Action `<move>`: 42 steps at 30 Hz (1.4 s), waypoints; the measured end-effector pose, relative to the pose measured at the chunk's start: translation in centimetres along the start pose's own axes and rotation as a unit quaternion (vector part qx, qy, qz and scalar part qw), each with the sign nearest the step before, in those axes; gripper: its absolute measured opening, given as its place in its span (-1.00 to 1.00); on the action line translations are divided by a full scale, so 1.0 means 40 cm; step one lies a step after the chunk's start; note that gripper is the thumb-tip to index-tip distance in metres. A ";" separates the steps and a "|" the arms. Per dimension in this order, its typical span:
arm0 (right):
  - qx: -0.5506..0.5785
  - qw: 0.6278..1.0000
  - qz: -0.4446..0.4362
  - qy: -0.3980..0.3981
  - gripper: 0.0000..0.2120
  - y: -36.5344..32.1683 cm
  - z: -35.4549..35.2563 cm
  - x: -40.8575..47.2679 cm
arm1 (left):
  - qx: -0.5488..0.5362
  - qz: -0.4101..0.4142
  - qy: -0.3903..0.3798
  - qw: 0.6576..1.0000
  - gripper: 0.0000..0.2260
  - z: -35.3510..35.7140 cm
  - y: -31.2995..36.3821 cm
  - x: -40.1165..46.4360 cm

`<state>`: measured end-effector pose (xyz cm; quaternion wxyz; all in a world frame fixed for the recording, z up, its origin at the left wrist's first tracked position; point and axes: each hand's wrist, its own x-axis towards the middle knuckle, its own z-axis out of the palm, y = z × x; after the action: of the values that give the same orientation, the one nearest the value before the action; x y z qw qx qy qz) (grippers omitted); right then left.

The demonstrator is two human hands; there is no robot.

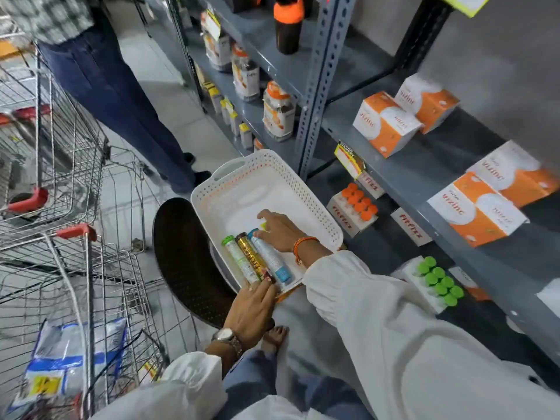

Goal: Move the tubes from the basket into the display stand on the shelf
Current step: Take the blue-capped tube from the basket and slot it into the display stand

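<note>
A white perforated basket (242, 174) rests on a dark round stool (181, 256). Three tubes lie side by side in its near end: a green-capped one (238, 259), a gold one (253, 259) and a blue-capped white one (272, 262). My right hand (278, 230) reaches into the basket, fingers on the blue-capped tube's cap end, with a yellow cap partly hidden under it. My left hand (253, 310) holds the basket's near rim, fingers touching the tube ends. On the lower shelf stand a display stand with orange-capped tubes (359, 204) and one with green-capped tubes (439, 281).
Wire shopping carts (60, 165) crowd the left, one holding a blue-and-white packet (60, 362). A person in dark trousers (115, 95) stands ahead by the grey metal shelving (315, 83). Orange-and-white boxes (388, 122) fill the upper shelf; jars line the far shelves.
</note>
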<state>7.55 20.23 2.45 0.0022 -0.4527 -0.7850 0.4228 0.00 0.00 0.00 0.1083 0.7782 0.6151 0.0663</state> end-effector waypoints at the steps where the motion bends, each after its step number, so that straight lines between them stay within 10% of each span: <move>1: -0.002 1.000 -0.002 -0.014 -0.55 -0.004 0.003 0.010 | -0.001 0.009 0.009 1.000 -0.50 0.005 -0.003 0.004; 10: -0.006 0.999 0.030 -0.033 -0.72 -0.019 -0.003 0.013 | -0.035 -0.012 0.059 0.998 -0.59 0.006 0.017 0.006; 17: 0.097 0.991 0.030 0.088 -0.73 -0.003 -0.113 -0.036 | -0.032 -0.031 0.010 0.999 -0.55 -0.003 0.020 -0.006; 24: 0.142 0.959 -0.028 0.244 -0.81 -0.041 -0.337 -0.148 | -0.072 -0.004 0.124 0.990 -0.79 -0.061 0.038 0.008; 42: 0.029 0.716 -0.067 0.694 -0.72 -0.180 -0.921 -1.042 | -0.138 0.269 0.362 0.882 -0.74 -0.615 0.614 0.532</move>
<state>41.25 13.23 46.70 0.5882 -0.5649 -0.5786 0.0114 22.34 17.41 29.32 -0.0383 0.8127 0.3629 0.4543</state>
